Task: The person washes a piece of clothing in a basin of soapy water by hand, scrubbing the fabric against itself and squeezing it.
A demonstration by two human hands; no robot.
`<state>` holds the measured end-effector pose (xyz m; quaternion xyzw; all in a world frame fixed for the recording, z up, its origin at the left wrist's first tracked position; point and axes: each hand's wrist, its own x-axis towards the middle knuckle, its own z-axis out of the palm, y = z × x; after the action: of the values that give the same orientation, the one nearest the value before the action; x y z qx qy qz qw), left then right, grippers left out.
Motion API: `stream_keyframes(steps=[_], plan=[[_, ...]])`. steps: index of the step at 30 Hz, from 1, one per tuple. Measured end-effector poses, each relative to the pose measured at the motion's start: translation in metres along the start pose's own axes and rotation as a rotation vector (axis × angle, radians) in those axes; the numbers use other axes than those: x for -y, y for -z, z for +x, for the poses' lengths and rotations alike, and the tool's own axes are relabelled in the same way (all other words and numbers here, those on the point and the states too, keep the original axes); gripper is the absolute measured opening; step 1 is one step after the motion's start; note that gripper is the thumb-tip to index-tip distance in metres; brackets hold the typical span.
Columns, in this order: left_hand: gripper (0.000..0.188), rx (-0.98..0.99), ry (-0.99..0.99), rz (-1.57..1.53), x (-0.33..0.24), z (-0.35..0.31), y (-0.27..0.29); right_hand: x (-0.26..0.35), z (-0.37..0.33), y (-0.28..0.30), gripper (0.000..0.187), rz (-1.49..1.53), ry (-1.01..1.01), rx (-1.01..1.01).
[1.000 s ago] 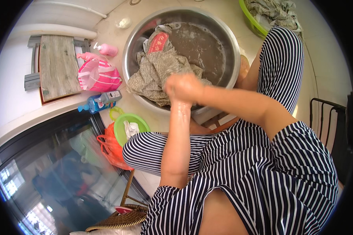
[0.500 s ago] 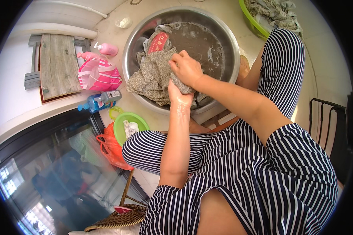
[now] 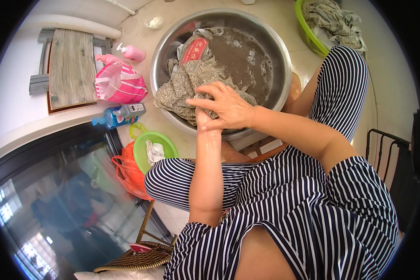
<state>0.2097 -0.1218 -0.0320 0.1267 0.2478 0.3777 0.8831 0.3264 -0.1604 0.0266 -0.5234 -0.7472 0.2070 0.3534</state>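
Observation:
A wet, grey-brown speckled cloth (image 3: 191, 81) with a red printed patch (image 3: 194, 50) lies bunched in a large steel basin (image 3: 283, 60). It spills over the basin's near left rim. Murky brown water (image 3: 240, 51) with patches of foam fills the rest. My right hand (image 3: 229, 108) lies across my left hand with its fingers spread, and its thumb reaches toward the left wrist. Beneath it my left hand (image 3: 203, 119) is at the near edge of the cloth. Its fingers are hidden by the right hand and the cloth.
Left of the basin stand a pink pump bottle (image 3: 132, 52), a pink-and-white bag (image 3: 121, 83) and a blue bottle (image 3: 111, 117). A small green bowl (image 3: 169, 145) holds white cloth, beside a red plastic bag (image 3: 129, 170). A green tub (image 3: 307, 33) of similar cloth stands far right.
My right hand has come off the bunched cloth, opened its fingers and moved nearer, over my left hand. The raised fold of cloth between the hands has dropped. The view has shifted slightly.

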Motion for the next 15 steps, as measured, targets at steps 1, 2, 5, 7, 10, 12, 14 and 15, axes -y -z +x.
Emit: stream_keyframes(steps=[1,2,5,7,10,12,14,15], plan=[[0.055,-0.078,0.051,-0.029,-0.004,-0.002,0.003,-0.002,0.002,0.000,0.070,0.005,0.006,0.006],[0.053,-0.153,0.122,-0.068,-0.003,-0.005,-0.012,-0.011,-0.002,0.003,0.065,0.098,-0.129,0.021],[0.050,-0.307,0.271,-0.139,-0.001,-0.008,-0.039,-0.027,-0.008,-0.001,0.052,0.145,-0.255,0.009],[0.051,-0.568,0.283,-0.002,0.002,-0.010,-0.047,-0.033,-0.008,-0.002,0.041,0.147,-0.335,0.048],[0.050,-0.557,0.267,0.025,-0.002,-0.009,-0.044,-0.029,-0.004,-0.013,0.033,0.080,-0.237,-0.088],[0.049,-0.546,0.279,0.002,-0.001,-0.008,-0.054,-0.031,-0.004,-0.016,0.034,0.081,-0.259,-0.109],[0.043,-0.580,0.266,0.079,0.004,-0.004,-0.065,-0.037,-0.002,-0.018,0.037,0.034,-0.401,-0.122],[0.043,-0.586,0.251,0.085,0.002,-0.002,-0.054,-0.033,0.007,-0.020,0.037,0.045,-0.389,-0.124]])
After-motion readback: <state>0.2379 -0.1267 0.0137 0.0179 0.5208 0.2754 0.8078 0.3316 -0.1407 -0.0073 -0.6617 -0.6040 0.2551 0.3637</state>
